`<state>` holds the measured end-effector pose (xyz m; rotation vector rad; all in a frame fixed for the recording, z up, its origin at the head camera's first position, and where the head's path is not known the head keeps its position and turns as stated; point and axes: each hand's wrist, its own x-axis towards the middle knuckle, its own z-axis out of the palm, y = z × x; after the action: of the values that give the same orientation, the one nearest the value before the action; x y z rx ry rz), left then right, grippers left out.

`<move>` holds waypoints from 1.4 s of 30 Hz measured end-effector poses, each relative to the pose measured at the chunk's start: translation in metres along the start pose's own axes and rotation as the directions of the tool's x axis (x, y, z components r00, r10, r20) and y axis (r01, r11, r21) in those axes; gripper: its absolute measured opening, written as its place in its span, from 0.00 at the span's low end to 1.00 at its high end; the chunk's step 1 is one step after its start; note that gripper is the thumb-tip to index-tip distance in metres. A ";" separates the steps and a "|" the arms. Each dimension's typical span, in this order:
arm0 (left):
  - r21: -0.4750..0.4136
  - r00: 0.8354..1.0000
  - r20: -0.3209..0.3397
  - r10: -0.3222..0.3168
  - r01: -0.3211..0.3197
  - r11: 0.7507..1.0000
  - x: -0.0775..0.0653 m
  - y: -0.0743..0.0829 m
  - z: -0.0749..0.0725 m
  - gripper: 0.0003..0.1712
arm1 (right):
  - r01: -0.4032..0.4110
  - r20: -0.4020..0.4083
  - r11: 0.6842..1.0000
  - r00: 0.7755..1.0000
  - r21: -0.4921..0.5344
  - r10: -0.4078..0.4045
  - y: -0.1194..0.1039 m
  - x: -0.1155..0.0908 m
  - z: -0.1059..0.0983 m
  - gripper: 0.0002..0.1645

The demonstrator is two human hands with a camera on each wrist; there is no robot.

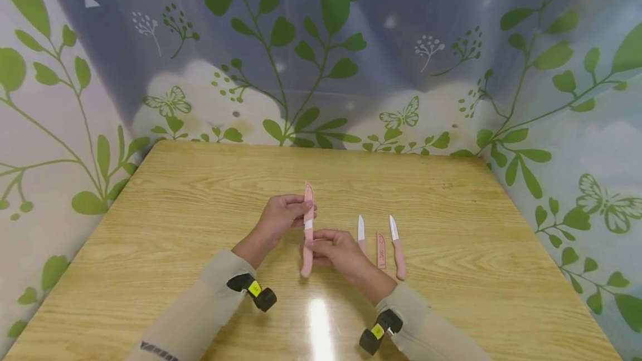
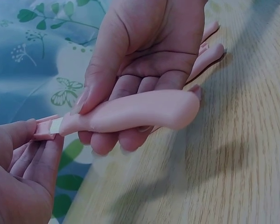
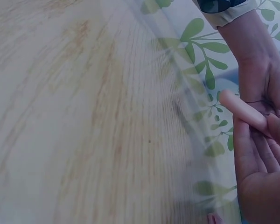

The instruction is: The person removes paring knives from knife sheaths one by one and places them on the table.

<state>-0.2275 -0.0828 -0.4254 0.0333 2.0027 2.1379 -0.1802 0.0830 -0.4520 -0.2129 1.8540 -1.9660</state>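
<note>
A pink-handled knife [image 1: 307, 258] is held up over the table, its blade mostly inside a pink sheath [image 1: 308, 193]. A short white strip of blade [image 2: 57, 125] shows between sheath and handle. My left hand [image 1: 277, 217] pinches the sheath between thumb and fingers. With thumb on top and fingers beneath, my right hand [image 1: 346, 254] grips the handle near the blade end, as the left wrist view shows. Right of that hand lie a second knife [image 1: 361, 227], its handle partly hidden by the hand, a loose pink sheath [image 1: 381, 250] and a third knife [image 1: 398, 247], both blades bare.
The wooden table [image 1: 200, 183] spans the view below the hands. A leaf-patterned cloth [image 1: 311, 71] hangs behind it and along both sides. Black wrist cameras [image 1: 253, 292] are strapped over the sleeves.
</note>
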 end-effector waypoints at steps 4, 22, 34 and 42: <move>0.001 1.000 -0.004 -0.002 0.002 1.000 0.001 0.000 -0.002 0.15 | -0.001 0.009 1.000 1.000 -0.009 0.002 0.001 0.000 0.000 0.19; -0.016 0.999 -0.035 -0.014 0.013 1.000 0.006 0.000 -0.007 0.16 | -0.003 0.030 1.000 1.000 -0.006 0.003 -0.002 -0.002 0.005 0.18; -0.010 0.999 -0.037 -0.007 0.007 1.000 0.008 0.001 -0.012 0.16 | -0.011 0.031 1.000 0.999 -0.027 0.012 0.001 -0.002 0.006 0.18; -0.011 0.999 -0.043 -0.010 0.010 1.000 0.010 0.002 -0.012 0.16 | -0.003 0.037 1.000 0.999 -0.024 0.004 0.001 -0.003 0.006 0.18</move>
<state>-0.2390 -0.0927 -0.4254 -0.0241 2.0104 2.1609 -0.1749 0.0790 -0.4519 -0.2508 1.8542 -1.9255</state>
